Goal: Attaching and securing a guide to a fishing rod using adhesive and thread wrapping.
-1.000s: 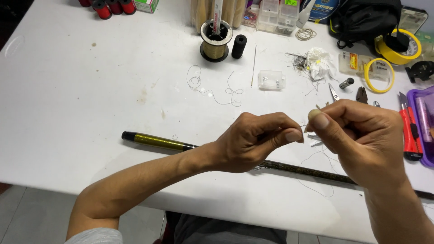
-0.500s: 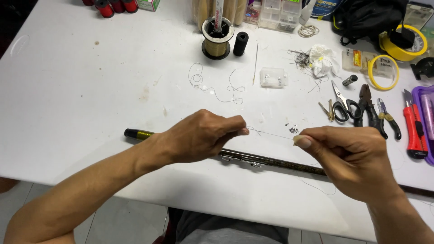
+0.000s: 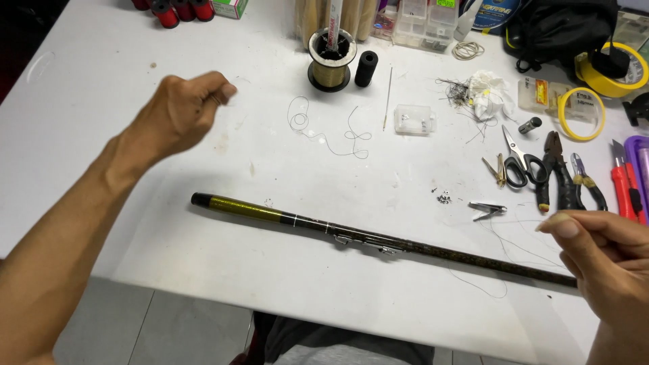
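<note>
In the head view, the left hand (image 3: 181, 111) is raised over the far left of the white table (image 3: 101, 162), its fingers curled together into a loose fist with thumb and forefinger pinched; whatever is pinched there is too thin to be made out. The right hand (image 3: 602, 260) is held at the near right edge, its fingertips pressed together as if on a fine line (image 3: 520, 247), strands of which are seen running from just left of those fingertips down toward the rod. The two hands are well apart.

The fishing rod (image 3: 338, 233) lies across the near part of the table between the hands, its dark butt to the left and its thin end passing under the right hand. Farther off, a spool of line (image 3: 331, 61) stands beside a black cylinder (image 3: 366, 67), with loose curls of line on the table nearer. Scissors (image 3: 517, 159) and pliers (image 3: 558, 176) lie to the right, close to a small metal clip (image 3: 487, 209).

A slip is judged possible: a line this fine could be pulled out of either pinch if tension is uneven. It could also be snagged on the clip or the tools, or be snapped if drawn too hard.
</note>
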